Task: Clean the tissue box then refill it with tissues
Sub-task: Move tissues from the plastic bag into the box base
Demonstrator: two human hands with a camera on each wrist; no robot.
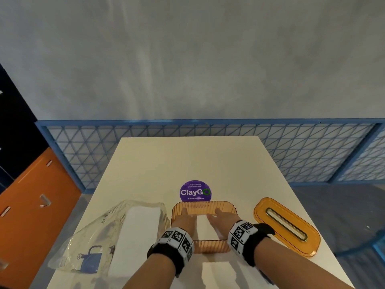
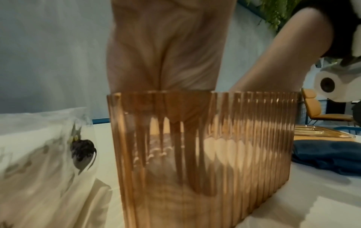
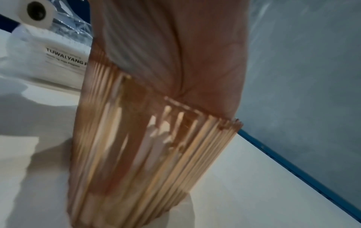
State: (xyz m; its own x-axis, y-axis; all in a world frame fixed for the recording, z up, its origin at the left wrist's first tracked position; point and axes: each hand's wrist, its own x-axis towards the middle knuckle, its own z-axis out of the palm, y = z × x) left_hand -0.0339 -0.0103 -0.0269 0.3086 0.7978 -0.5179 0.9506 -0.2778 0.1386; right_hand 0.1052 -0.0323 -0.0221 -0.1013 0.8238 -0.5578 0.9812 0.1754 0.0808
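Reaching into the box (image 1: pixel 203 245) at the table's (image 1: pixel 187 159) near edge: left hand (image 1: pixel 185 220) and right hand (image 1: pixel 224 217), fingers straight, pressing tissues (image 1: pixel 201 225) down. Box: rigid ribbed plastic, likely light, slick; grip outer walls. Tissues: soft, compressible.

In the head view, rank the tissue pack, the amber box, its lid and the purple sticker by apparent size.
Largest to smallest:
1. tissue pack
2. and 3. amber box and lid: look alike, and the hands hide part of the box, so unranked
4. purple sticker
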